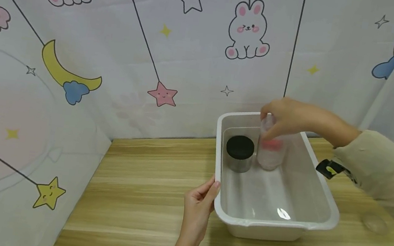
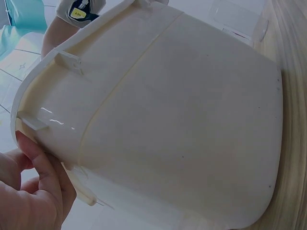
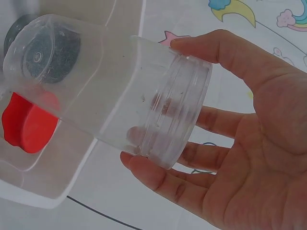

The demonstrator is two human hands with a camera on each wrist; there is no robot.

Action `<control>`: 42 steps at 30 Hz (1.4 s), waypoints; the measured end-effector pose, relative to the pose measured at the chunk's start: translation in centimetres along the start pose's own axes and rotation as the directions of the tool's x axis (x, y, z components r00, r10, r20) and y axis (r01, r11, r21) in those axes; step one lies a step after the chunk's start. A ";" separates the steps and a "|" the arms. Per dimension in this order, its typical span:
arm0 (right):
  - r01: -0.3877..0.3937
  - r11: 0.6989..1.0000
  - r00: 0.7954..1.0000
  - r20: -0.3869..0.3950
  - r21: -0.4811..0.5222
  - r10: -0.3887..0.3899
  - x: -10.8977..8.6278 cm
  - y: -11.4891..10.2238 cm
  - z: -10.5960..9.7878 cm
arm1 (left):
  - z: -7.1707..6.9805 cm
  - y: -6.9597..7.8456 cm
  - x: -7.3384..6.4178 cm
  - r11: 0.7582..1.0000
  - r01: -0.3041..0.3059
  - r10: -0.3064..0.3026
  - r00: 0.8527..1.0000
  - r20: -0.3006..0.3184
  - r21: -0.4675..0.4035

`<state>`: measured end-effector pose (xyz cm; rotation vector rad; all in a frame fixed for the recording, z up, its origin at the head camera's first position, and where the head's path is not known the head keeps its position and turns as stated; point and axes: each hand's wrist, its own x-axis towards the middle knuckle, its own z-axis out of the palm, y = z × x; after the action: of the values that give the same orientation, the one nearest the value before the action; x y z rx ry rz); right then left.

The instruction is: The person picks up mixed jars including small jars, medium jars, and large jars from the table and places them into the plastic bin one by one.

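My right hand (image 1: 288, 117) grips a clear plastic jar (image 1: 269, 160) around its top end, over the far part of a white plastic basin (image 1: 249, 223). In the right wrist view, thumb and fingers wrap the ridged end of this jar (image 3: 120, 86). A red scalloped object (image 3: 36, 124) lies in the basin, partly seen through the jar. Beside the jar stands a second clear jar with a black lid (image 1: 240, 147). My left hand (image 1: 200, 207) holds the basin's left rim between thumb and fingers. The left wrist view shows those fingers (image 2: 45, 172) under the rim.
The basin rests on a wood-grain table (image 1: 149, 192). A clear round object (image 1: 374, 223) lies on the table to the right, near my right sleeve (image 1: 386, 175). Behind the table hangs a white cloth (image 1: 197, 64) printed with rabbits, stars and moons.
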<state>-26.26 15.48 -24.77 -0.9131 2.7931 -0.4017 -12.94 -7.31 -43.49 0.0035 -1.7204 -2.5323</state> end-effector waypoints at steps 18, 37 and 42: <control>0.025 0.999 1.000 0.011 0.036 -0.026 1.1 -0.8 1.6 | 0.0 0.0 -0.1 1.000 0.011 -0.011 1.000 -0.005 0.006; 0.022 1.000 0.999 0.044 0.018 -0.022 2.3 -2.2 4.1 | -0.1 -0.1 0.0 1.000 0.007 -0.007 1.000 -0.008 0.004; 0.054 0.999 0.998 0.040 0.011 -0.054 2.7 -2.3 4.4 | 0.0 -0.1 0.0 1.000 0.004 -0.004 1.000 -0.001 -0.002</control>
<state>-26.01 11.17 -28.46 -0.9847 2.7328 -0.4001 -12.97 -7.33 -43.56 0.0080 -1.7188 -2.5365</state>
